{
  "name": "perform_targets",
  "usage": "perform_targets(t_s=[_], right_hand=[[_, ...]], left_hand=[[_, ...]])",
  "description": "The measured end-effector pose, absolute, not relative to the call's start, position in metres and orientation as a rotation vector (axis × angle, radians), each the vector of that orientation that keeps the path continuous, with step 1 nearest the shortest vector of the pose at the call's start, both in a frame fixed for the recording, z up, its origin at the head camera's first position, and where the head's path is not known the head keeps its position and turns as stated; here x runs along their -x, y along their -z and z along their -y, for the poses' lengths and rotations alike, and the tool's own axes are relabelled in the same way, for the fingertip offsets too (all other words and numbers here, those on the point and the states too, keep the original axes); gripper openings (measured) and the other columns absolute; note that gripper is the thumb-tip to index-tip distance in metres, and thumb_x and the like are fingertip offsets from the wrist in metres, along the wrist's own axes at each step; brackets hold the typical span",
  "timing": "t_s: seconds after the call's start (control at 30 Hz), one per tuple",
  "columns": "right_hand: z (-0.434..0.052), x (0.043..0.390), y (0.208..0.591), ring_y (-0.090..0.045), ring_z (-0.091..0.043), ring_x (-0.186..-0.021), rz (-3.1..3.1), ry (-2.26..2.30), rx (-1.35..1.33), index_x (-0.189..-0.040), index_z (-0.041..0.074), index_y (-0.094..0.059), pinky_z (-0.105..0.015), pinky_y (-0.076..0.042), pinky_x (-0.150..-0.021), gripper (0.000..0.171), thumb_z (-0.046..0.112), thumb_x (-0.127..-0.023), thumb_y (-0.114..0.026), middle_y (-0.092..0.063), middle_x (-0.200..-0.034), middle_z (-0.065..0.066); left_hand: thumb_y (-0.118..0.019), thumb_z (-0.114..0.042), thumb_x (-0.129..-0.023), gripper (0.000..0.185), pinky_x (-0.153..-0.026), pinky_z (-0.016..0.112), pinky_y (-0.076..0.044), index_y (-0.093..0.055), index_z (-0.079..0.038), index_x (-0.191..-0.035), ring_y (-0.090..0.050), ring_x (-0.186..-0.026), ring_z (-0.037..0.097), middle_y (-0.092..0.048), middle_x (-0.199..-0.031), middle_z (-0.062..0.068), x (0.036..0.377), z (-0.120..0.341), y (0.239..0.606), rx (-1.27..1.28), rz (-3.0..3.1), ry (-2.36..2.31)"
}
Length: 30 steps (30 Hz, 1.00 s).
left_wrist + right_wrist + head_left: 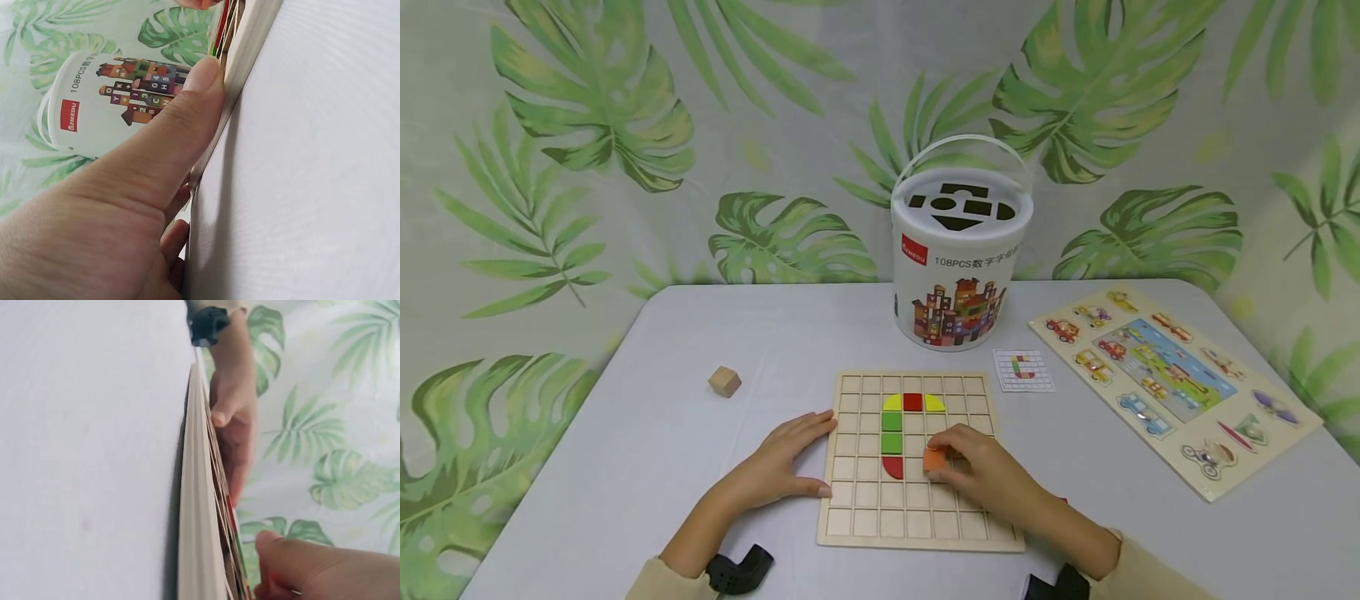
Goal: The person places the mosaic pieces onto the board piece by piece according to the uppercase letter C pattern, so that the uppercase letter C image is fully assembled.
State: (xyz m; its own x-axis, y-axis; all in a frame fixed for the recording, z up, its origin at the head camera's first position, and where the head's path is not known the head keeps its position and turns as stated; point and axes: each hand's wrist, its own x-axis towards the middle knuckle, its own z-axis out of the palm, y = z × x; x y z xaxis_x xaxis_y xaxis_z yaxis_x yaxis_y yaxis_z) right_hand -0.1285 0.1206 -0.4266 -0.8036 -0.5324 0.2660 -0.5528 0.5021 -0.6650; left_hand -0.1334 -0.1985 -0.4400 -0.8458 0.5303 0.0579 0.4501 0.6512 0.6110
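A pale wooden grid board (917, 546) lies on the table. In its cells sit a red square (912, 402) between two yellow rounded pieces (935, 403), with green squares (891, 442) and a red rounded piece (893, 467) in the column below the left yellow one. Over the board, my right hand (988, 471) pinches an orange block (933, 460) between thumb and fingers, just right of that column; its underside is hidden. My left hand (775, 471) rests at the board's left edge with fingers extended, and its thumb (181, 119) touches the rim.
Behind the board stands a white lidded bucket (951, 258) with shape cutouts. A small pattern card (1024, 371) lies at the board's upper right, near a vehicle picture puzzle (1172, 392). A plain wooden cube (725, 382) lies to the left. Something red shows behind my right forearm.
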Motion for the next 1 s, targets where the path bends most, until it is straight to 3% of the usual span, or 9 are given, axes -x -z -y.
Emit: perform_targets(t_s=[0.3, 0.53, 0.83, 1.0], right_hand=[[-0.114, 0.131, 0.435, -0.048, -0.004, -0.094, 2.712, -1.079, -1.034, -0.099, 0.017, -0.065, -0.027, -0.044, -0.081, 0.026, 0.033, -0.078, -0.068, -0.053, -0.100, 0.014], [-0.112, 0.130, 0.433, -0.048, -0.005, -0.097, 2.716, -1.079, -1.027, -0.097, 0.018, -0.063, -0.032, -0.042, -0.085, 0.019, 0.022, -0.080, -0.069, -0.054, -0.100, 0.013], [-0.106, 0.130, 0.430, -0.046, -0.006, -0.093, 2.767, -1.145, -0.974, -0.094, 0.023, -0.068, -0.032, -0.037, -0.078, 0.017, 0.026, -0.077, -0.071, -0.053, -0.095, 0.016], [-0.108, 0.131, 0.425, -0.047, -0.007, -0.096, 2.863, -1.075, -0.977, -0.104, 0.023, -0.064, -0.036, -0.038, -0.084, 0.029, 0.033, -0.078, -0.069, -0.054, -0.099, 0.014]], left_hand=[[-0.068, -0.055, -0.066, 0.090, -0.103, 0.050, -0.015, -0.037, -0.011, -0.138, -0.019, -0.132, 0.027, -0.028, -0.144, 0.000, 0.133, 0.200, 0.440, -0.820, -2.740, -0.969], [-0.069, -0.054, -0.066, 0.089, -0.103, 0.051, -0.015, -0.037, -0.011, -0.138, -0.019, -0.132, 0.027, -0.028, -0.144, 0.000, 0.133, 0.199, 0.440, -0.822, -2.732, -0.973], [-0.070, -0.054, -0.066, 0.090, -0.103, 0.050, -0.016, -0.037, -0.010, -0.138, -0.020, -0.132, 0.027, -0.028, -0.144, 0.001, 0.132, 0.198, 0.438, -0.815, -2.728, -0.975], [-0.070, -0.052, -0.066, 0.089, -0.103, 0.050, -0.016, -0.037, -0.011, -0.138, -0.020, -0.131, 0.027, -0.028, -0.144, 0.001, 0.133, 0.198, 0.438, -0.818, -2.731, -0.974]])
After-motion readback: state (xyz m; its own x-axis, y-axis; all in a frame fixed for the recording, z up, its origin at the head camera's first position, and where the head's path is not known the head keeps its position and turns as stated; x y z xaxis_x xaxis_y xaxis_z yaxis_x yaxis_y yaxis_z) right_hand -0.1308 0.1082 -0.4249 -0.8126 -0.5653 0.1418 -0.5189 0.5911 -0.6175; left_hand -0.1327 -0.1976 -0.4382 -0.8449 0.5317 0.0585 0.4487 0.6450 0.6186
